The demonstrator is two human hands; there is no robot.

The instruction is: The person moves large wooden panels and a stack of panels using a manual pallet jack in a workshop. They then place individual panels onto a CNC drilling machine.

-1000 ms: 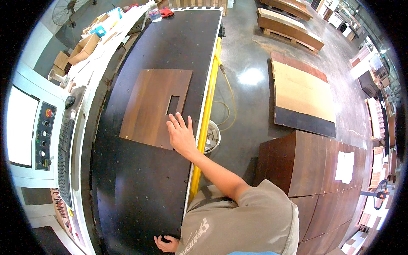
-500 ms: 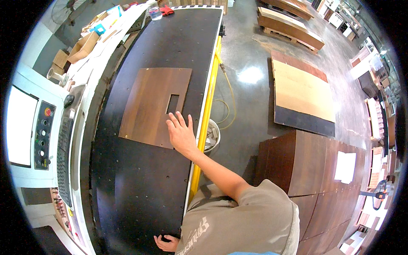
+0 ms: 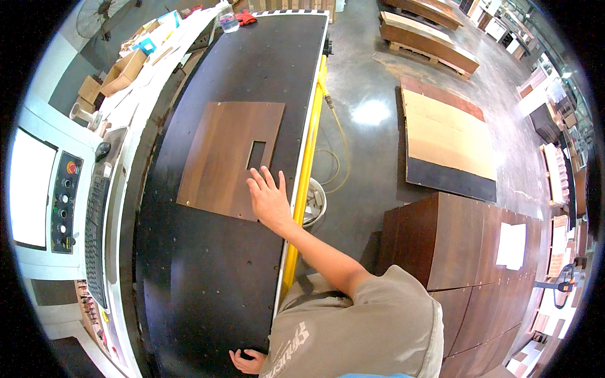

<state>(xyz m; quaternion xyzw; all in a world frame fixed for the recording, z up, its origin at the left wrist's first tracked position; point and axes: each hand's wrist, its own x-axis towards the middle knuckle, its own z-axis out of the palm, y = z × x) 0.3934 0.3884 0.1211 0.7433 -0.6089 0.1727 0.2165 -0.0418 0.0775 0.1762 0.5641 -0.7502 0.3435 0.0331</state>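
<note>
A brown wood-grain panel with a rectangular cutout near its right edge lies flat on the black table. My right hand rests palm down over the panel's near right corner. Its fingers are spread and point towards the cutout, and it grips nothing. Down at the lower edge, my left hand is on or just over the black surface with its fingers loosely bent and apart. Nothing shows in it, and my shirt hides its wrist.
Left of the table are a control panel, a keyboard and a mouse. A yellow rail edges the table's right side, by a white bucket. Stacked brown panels stand at right; a bottle sits at the far end.
</note>
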